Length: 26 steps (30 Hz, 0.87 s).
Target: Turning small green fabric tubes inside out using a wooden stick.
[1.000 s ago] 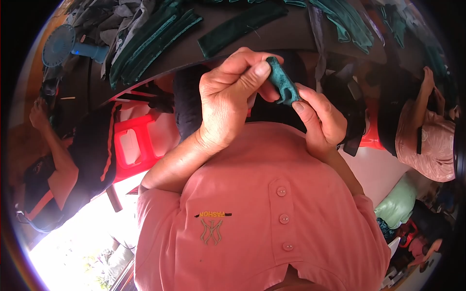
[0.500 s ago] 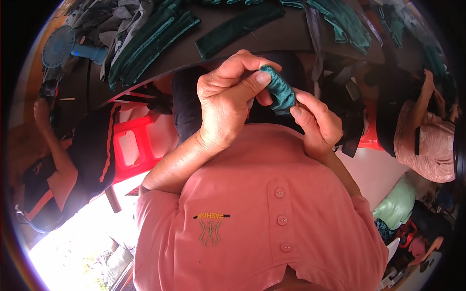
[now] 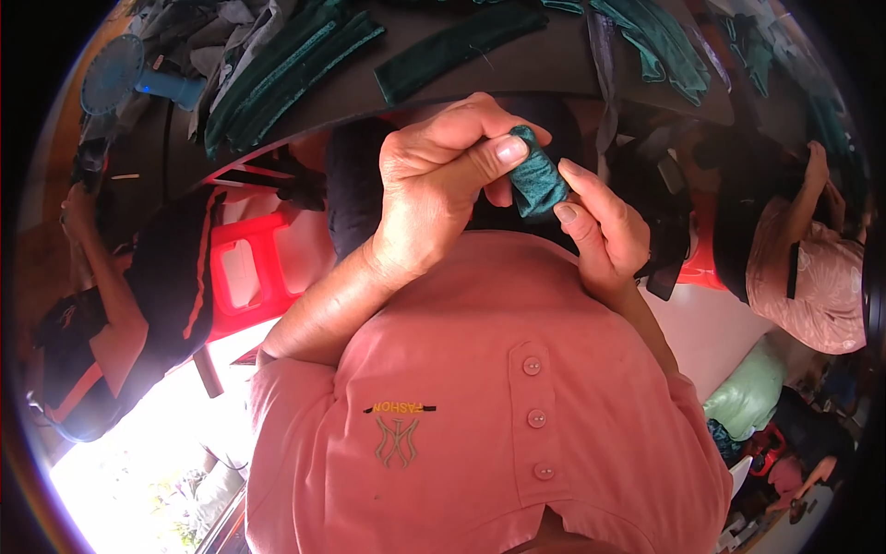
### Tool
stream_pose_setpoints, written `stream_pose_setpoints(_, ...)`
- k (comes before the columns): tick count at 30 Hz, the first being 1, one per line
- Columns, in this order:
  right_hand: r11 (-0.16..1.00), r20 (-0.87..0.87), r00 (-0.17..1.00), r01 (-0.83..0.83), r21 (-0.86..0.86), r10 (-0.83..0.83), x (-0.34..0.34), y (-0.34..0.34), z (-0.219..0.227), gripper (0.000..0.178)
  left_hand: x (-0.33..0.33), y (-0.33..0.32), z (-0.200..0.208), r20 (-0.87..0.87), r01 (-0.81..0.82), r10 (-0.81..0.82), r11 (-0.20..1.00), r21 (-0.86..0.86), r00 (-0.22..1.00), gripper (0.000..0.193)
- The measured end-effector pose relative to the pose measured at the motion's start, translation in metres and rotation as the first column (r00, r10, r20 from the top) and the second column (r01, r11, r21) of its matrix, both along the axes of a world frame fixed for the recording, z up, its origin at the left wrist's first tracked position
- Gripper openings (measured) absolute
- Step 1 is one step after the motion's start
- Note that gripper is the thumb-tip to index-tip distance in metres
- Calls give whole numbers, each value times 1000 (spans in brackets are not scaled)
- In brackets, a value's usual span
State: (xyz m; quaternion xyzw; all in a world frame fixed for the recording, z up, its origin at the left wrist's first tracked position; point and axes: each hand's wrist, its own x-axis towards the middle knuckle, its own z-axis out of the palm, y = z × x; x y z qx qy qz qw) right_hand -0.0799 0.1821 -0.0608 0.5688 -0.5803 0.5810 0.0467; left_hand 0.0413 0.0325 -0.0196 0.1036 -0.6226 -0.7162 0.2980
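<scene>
A short, bunched piece of dark green velvet fabric is held up between my hands, just off the near edge of the dark table. My left hand pinches its upper end, thumb on top and the fingers curled behind. At its lower right end, my right hand grips the fabric between thumb and forefinger. Folded green velvet strips lie on the table beyond, and a single flat green strip lies nearer the middle.
A blue fan stands at the far left near a grey fabric pile. Co-workers sit on both sides, one in a dark top, one in a patterned top. A red stool is at left. More green strips hang at right.
Both hands stay on the green fabric. The fabric has shifted slightly to the right and turned a little, with my left hand moving along with it.
</scene>
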Motion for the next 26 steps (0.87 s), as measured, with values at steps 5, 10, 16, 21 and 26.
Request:
stream_pose_setpoints(5, 976, 521, 837, -217, 33, 168, 4, 9, -15, 32, -1, 3, -1, -7, -5, 5, 999, 34, 1000, 12)
stream_pose_setpoints(10, 981, 598, 784, -195, -19, 168, 8, 7, -17, 30, -4, 7, -7, 13, -77, 77, 996, 41, 997, 7)
stream_pose_setpoints(16, 998, 316, 949, -28, 62, 7, 8, 3, -9, 32, -11, 10, -16, -64, -107, 101, 989, -99, 993, 16)
stream_pose_setpoints(21, 995, -141, 990, 37, 89, -24, -12, 5, -3, 39, -2, 6, -23, -53, -132, 126, 984, -119, 991, 8)
stream_pose_setpoints(26, 999, -14, 1000, -3, 43, 3, -8, -2, -10, 44, 1, 9, -24, 24, -137, 153, 938, -318, 988, 8)
